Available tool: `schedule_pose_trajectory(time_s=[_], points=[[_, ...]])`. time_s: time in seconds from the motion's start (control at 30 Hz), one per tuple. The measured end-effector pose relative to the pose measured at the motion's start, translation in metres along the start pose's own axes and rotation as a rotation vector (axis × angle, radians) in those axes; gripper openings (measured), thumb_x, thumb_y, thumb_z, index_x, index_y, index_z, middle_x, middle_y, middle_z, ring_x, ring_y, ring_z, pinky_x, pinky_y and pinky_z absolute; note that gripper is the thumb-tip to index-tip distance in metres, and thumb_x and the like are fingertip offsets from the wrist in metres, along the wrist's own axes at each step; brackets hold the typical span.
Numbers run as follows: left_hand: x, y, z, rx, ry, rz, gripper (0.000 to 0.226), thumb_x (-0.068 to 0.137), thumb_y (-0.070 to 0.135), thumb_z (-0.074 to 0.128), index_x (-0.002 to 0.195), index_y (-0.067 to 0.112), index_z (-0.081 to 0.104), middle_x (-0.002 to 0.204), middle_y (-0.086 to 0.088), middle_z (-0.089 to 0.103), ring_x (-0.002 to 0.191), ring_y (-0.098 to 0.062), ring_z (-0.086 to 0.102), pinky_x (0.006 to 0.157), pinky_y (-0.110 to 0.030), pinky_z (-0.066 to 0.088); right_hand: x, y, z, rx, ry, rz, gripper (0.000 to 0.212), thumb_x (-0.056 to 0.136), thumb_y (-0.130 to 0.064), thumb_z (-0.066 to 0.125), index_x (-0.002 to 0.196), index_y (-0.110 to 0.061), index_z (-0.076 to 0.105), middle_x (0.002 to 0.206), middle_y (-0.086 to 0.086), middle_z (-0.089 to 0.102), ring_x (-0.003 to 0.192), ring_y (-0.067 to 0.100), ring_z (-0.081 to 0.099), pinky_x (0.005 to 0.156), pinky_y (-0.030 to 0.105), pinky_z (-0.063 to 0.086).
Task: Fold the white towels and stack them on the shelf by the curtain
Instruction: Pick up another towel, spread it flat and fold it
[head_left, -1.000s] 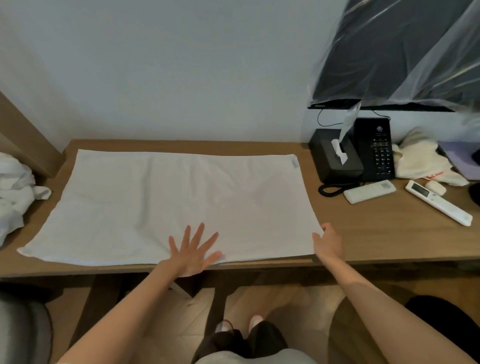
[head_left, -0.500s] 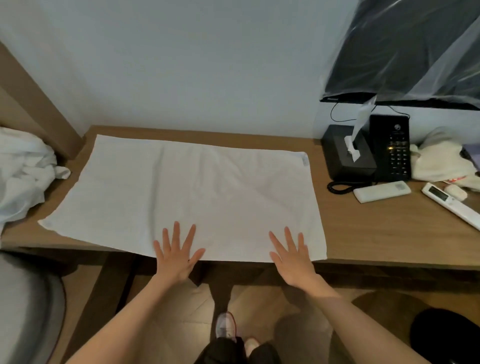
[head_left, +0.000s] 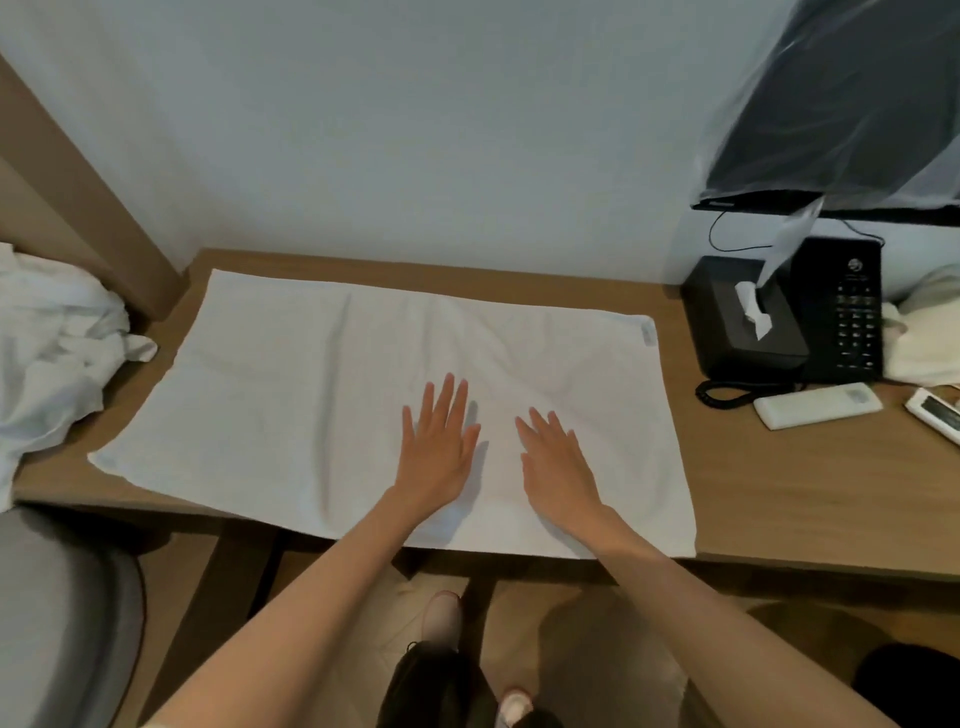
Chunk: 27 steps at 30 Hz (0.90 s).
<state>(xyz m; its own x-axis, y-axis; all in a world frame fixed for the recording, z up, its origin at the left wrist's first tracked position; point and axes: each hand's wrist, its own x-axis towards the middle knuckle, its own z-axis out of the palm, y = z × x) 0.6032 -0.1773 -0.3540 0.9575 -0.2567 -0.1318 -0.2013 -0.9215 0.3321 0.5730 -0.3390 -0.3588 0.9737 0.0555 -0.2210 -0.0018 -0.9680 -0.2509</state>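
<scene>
My left hand (head_left: 439, 447) and right hand (head_left: 558, 457) lie flat side by side, fingers straight, palms down on the white towel (head_left: 291, 395), gripping nothing. The towel is spread open beneath them on the table (head_left: 805, 493), most of it stretching away left of my left hand. Farther left sits a crumpled white heap (head_left: 47, 353). Well right of my right hand stand a black tissue box (head_left: 737, 322), a telephone (head_left: 852, 312) and a white remote (head_left: 818, 405).
</scene>
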Motion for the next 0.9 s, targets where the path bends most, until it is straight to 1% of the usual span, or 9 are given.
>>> schedule_pose_trajectory(time_s=[0.1, 0.2, 0.37, 0.47, 0.53, 0.63, 0.73, 0.8, 0.9], points=[[0.036, -0.011, 0.002, -0.031, -0.011, 0.000, 0.055, 0.103, 0.036, 0.014, 0.150, 0.021, -0.011, 0.157, 0.002, -0.019, 0.145, -0.020, -0.019, 0.114, -0.041, -0.013, 0.039, -0.008, 0.007, 0.004, -0.019, -0.027, 0.056, 0.103, -0.009, 0.028, 0.153, -0.017, 0.005, 0.161, 0.000, -0.002, 0.148, 0.019, -0.006, 0.118, 0.033, -0.004], [0.069, -0.027, 0.006, -0.016, -0.047, 0.019, 0.054, 0.104, 0.031, 0.017, 0.151, 0.018, -0.008, 0.158, 0.002, -0.016, 0.146, -0.020, -0.015, 0.116, -0.044, -0.008, 0.079, -0.016, 0.016, -0.049, -0.023, 0.000, 0.058, 0.102, -0.009, 0.028, 0.153, -0.016, 0.000, 0.161, 0.002, -0.005, 0.148, 0.022, -0.006, 0.118, 0.037, -0.003], [0.117, -0.037, 0.021, 0.069, -0.072, 0.108, 0.050, 0.104, 0.029, 0.013, 0.152, 0.029, -0.001, 0.159, 0.007, -0.009, 0.146, -0.018, -0.012, 0.115, -0.052, -0.008, 0.114, -0.006, 0.036, -0.109, 0.042, 0.027, 0.053, 0.104, -0.038, 0.020, 0.151, -0.031, -0.003, 0.160, -0.005, -0.009, 0.148, 0.022, -0.008, 0.114, 0.046, -0.015], [0.128, -0.044, 0.031, 0.106, 0.003, 0.066, 0.048, 0.102, 0.041, 0.014, 0.148, 0.044, 0.002, 0.157, 0.015, -0.009, 0.146, -0.014, -0.012, 0.109, -0.058, -0.016, 0.119, 0.021, 0.037, -0.107, 0.070, 0.050, 0.055, 0.097, -0.057, 0.017, 0.147, -0.047, -0.004, 0.160, -0.012, -0.009, 0.148, 0.018, -0.009, 0.113, 0.044, -0.017], [0.130, -0.049, 0.035, 0.093, 0.060, 0.022, 0.049, 0.100, 0.045, 0.015, 0.147, 0.048, 0.005, 0.157, 0.015, -0.005, 0.146, -0.013, -0.011, 0.107, -0.058, -0.019, 0.119, 0.045, 0.030, -0.099, 0.119, 0.146, 0.056, 0.095, -0.061, 0.013, 0.147, -0.049, -0.004, 0.160, -0.011, -0.008, 0.148, 0.017, -0.009, 0.114, 0.044, -0.015], [0.133, -0.050, 0.037, 0.060, 0.087, -0.008, 0.049, 0.099, 0.044, 0.017, 0.148, 0.047, 0.007, 0.159, 0.013, 0.000, 0.146, -0.011, -0.009, 0.109, -0.056, -0.019, 0.119, 0.075, 0.018, -0.052, 0.166, 0.340, 0.058, 0.093, -0.061, 0.005, 0.148, -0.046, -0.005, 0.161, -0.006, -0.007, 0.148, 0.019, -0.010, 0.116, 0.047, -0.011], [0.136, -0.043, 0.036, 0.030, 0.094, -0.013, 0.049, 0.100, 0.042, 0.014, 0.149, 0.044, 0.005, 0.159, 0.011, -0.002, 0.146, -0.013, -0.012, 0.109, -0.057, -0.020, 0.123, 0.083, 0.010, -0.016, 0.157, 0.435, 0.056, 0.096, -0.054, 0.005, 0.150, -0.040, -0.005, 0.161, -0.002, -0.008, 0.147, 0.021, -0.012, 0.117, 0.050, -0.008], [0.142, -0.036, 0.036, 0.039, 0.106, 0.016, 0.050, 0.101, 0.037, 0.014, 0.150, 0.040, 0.003, 0.159, 0.010, -0.003, 0.146, -0.014, -0.012, 0.109, -0.057, -0.020, 0.132, 0.073, 0.007, -0.001, 0.199, 0.384, 0.052, 0.101, -0.043, 0.014, 0.151, -0.037, -0.002, 0.161, -0.001, -0.005, 0.147, 0.023, -0.011, 0.116, 0.053, -0.009], [0.162, -0.021, 0.038, 0.083, 0.099, 0.085, 0.051, 0.102, 0.033, 0.012, 0.150, 0.036, -0.002, 0.159, 0.008, -0.005, 0.146, -0.016, -0.011, 0.109, -0.057, -0.020, 0.155, 0.055, 0.008, -0.015, 0.197, 0.184, 0.052, 0.103, -0.032, 0.022, 0.151, -0.036, 0.002, 0.161, -0.002, -0.002, 0.148, 0.021, -0.009, 0.115, 0.052, -0.011]])
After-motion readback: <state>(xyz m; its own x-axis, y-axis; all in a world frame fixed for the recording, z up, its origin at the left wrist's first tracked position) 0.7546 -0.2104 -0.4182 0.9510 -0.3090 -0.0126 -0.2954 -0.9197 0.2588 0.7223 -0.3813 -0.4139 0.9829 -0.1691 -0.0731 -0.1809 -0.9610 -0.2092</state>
